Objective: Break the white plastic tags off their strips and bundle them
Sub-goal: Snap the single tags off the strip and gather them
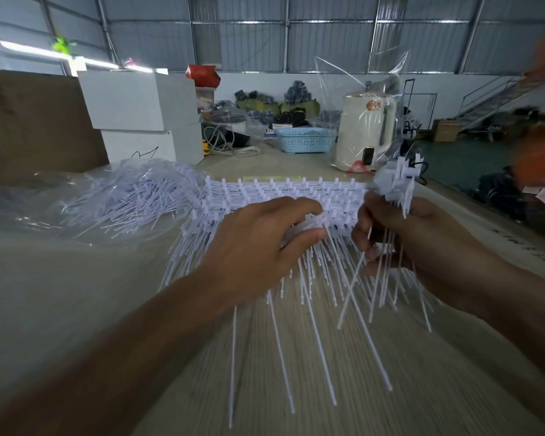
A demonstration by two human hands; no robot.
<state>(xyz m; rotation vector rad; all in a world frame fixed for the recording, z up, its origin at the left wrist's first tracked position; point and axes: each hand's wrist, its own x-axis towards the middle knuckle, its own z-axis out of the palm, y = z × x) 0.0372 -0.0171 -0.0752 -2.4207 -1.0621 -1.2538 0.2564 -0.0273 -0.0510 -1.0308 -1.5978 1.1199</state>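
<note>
Under my left hand (258, 243): strip (283, 191) partly hidden.
Beyond my right hand (419, 234): orange shape (538, 158) blurred, cut off.

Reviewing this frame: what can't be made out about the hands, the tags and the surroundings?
Head view only:
- Left hand: fingertips buried in the white tag strips, so the exact grip is hidden.
- Right hand: how many loose tags it holds is uncountable; they overlap.
- Tag pile at left: veiled by clear plastic.
- Orange shape at the right edge: blurred and cut off, unidentifiable.
- Kettle label: too small, behind a plastic bag.
</note>
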